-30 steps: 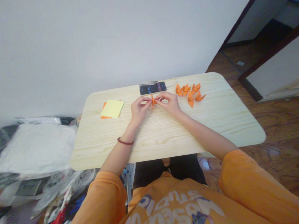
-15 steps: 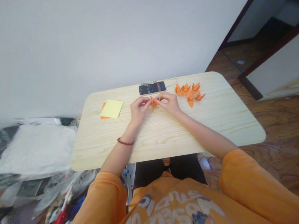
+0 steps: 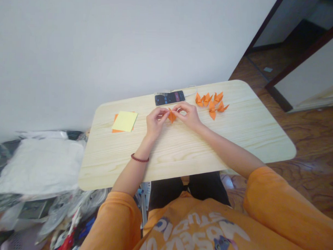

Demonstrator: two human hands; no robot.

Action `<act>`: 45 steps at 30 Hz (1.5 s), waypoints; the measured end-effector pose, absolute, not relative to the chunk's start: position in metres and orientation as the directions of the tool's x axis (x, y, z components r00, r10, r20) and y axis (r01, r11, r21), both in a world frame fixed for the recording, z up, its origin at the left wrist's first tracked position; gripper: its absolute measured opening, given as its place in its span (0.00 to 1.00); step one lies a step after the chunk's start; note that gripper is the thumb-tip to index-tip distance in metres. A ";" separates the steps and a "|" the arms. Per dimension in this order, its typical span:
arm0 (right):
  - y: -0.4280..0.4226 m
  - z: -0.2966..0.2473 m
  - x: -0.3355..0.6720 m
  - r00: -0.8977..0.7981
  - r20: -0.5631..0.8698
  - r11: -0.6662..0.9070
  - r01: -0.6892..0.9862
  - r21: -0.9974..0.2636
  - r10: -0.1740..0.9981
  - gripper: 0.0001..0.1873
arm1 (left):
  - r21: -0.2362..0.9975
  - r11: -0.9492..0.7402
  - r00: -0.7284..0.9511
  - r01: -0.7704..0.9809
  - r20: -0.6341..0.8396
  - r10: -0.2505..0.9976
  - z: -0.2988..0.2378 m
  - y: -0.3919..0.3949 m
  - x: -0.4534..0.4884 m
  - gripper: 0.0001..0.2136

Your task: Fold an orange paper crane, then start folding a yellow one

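Note:
My left hand point(image 3: 155, 121) and my right hand point(image 3: 189, 115) meet over the middle of a light wooden table point(image 3: 237, 134). Both pinch a small folded orange paper piece point(image 3: 171, 115) between fingertips, one hand on each side of it. A dark red bead bracelet sits on my left wrist. To the right of my hands lies a cluster of several folded orange paper figures point(image 3: 211, 102). A stack of square paper, yellow sheet on top of orange point(image 3: 124, 121), lies to the left.
A dark phone point(image 3: 169, 98) with a lit screen lies beyond my hands near the wall, a white cable running from it. Left of the table is a heap of white cloth and plastic bags point(image 3: 36, 171). Brown wooden floor and a doorway are at the right.
The orange piece has been turned and worked a little between my fingertips; both hands stay in nearly the same place.

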State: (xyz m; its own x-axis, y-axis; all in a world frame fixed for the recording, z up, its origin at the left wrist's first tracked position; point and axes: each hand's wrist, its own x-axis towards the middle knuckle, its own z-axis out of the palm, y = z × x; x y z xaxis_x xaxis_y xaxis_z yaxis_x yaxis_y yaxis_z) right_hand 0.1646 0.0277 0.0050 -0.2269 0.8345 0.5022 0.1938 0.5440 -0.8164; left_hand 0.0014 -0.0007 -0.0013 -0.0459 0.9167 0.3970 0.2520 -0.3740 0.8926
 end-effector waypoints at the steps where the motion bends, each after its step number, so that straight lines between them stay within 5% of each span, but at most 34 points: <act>1: 0.028 0.005 0.165 -0.230 0.502 0.545 0.192 -0.816 0.834 0.08 | 0.891 -0.375 -0.044 0.256 0.398 0.916 -0.001 -0.001 0.001 0.06; 12: 0.030 0.002 0.165 -0.266 0.501 0.548 0.145 -0.824 0.823 0.09 | 0.895 -0.367 -0.025 0.252 0.385 0.923 -0.001 -0.001 0.003 0.08; 24: 0.035 -0.005 0.163 -0.230 0.391 0.419 0.088 -0.904 0.891 0.13 | 0.964 -0.266 -0.073 -0.026 0.263 0.962 -0.008 0.006 0.007 0.15; 45: 0.040 -0.004 0.167 -0.208 0.324 0.349 0.097 -0.932 0.923 0.21 | 0.955 -0.296 -0.188 -0.015 0.288 0.939 -0.019 0.015 0.000 0.15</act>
State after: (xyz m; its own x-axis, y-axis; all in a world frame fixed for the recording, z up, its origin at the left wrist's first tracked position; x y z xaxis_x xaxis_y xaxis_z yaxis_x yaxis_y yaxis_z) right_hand 0.1666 0.0399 -0.0035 -0.2081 0.9228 0.3243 0.0970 0.3494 -0.9320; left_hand -0.0003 0.0152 -0.0192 -0.1885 0.9388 0.2882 -0.0153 -0.2963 0.9550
